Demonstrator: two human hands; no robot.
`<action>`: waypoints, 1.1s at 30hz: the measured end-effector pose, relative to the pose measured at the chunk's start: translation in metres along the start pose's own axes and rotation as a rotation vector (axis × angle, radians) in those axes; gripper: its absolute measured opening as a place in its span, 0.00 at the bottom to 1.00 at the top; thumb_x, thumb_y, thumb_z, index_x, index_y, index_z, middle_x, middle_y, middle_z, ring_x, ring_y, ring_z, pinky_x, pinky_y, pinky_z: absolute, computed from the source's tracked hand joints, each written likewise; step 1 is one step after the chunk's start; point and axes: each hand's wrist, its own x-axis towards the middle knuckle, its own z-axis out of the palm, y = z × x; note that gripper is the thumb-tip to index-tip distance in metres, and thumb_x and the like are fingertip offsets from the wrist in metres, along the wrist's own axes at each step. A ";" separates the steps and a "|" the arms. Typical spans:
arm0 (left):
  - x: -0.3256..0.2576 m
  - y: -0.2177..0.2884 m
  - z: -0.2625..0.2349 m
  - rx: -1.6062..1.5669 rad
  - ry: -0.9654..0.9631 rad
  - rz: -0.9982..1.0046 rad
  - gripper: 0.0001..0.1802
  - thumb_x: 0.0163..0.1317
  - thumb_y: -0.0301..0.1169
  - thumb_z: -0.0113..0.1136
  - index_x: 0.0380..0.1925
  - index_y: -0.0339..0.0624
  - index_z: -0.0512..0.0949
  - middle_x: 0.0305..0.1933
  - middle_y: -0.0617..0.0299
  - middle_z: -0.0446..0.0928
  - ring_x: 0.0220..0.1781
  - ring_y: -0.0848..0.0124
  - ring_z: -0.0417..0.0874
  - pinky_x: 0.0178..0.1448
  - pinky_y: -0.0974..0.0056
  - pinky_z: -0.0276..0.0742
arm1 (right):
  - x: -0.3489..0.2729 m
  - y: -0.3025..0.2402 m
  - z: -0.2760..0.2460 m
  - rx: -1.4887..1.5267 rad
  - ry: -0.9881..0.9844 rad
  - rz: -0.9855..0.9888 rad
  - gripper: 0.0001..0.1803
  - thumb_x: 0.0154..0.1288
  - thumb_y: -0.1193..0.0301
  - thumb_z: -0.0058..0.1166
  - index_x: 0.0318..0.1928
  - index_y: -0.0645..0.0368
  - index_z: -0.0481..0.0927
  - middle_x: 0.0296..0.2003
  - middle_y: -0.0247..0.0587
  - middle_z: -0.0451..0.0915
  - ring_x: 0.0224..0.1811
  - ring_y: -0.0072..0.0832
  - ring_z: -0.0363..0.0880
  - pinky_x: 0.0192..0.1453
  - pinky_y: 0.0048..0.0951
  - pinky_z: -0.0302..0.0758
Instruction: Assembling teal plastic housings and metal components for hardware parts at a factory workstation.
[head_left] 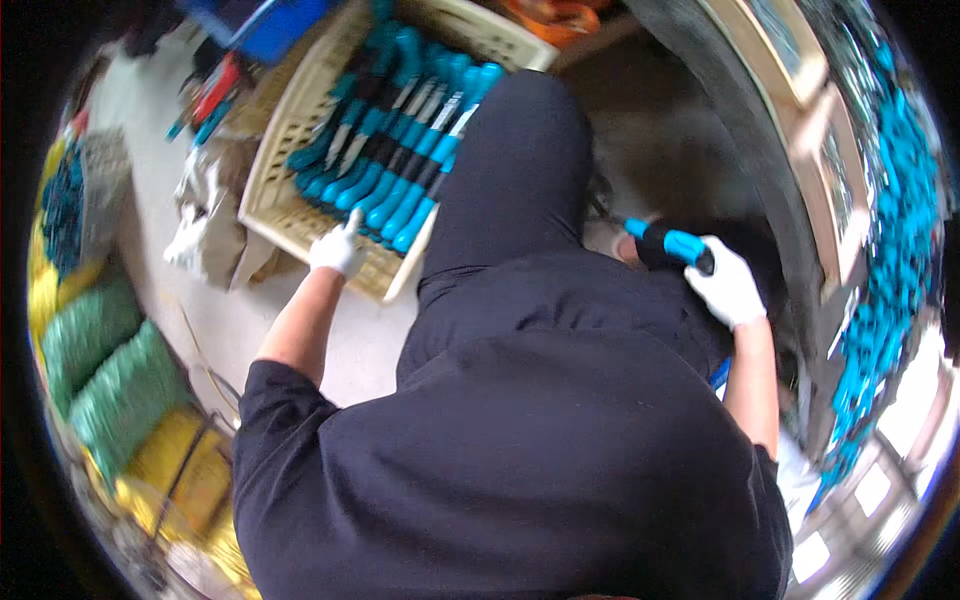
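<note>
Cream crate, blue-handled tools, perhaps green sacks

I see a pale concrete floor left of the hands, green and yellow sacks stacked further left, bright daylight at lower right.

The screwdriver tip is hidden behind the person's knee.
</note>
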 end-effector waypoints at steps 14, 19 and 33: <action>0.033 0.024 -0.010 -0.032 -0.238 -0.095 0.46 0.57 0.48 0.56 0.72 0.44 0.49 0.56 0.43 0.75 0.56 0.52 0.78 0.59 0.53 0.71 | -0.003 0.050 -0.014 0.089 0.186 0.089 0.18 0.52 0.67 0.60 0.45 0.56 0.77 0.35 0.53 0.80 0.40 0.49 0.80 0.43 0.42 0.76; 0.029 0.048 -0.020 -0.071 -0.240 -0.114 0.39 0.59 0.49 0.54 0.66 0.37 0.61 0.57 0.41 0.74 0.60 0.52 0.75 0.62 0.55 0.70 | 0.007 0.051 -0.008 0.110 0.099 0.081 0.20 0.53 0.69 0.61 0.48 0.56 0.76 0.35 0.51 0.80 0.39 0.46 0.80 0.44 0.38 0.75; 0.018 0.138 -0.124 -0.513 0.698 0.211 0.09 0.63 0.31 0.55 0.39 0.38 0.79 0.39 0.52 0.77 0.42 0.57 0.79 0.50 0.59 0.73 | 0.037 0.054 0.008 0.007 0.060 0.047 0.15 0.54 0.65 0.57 0.43 0.51 0.75 0.31 0.50 0.79 0.36 0.50 0.79 0.38 0.47 0.74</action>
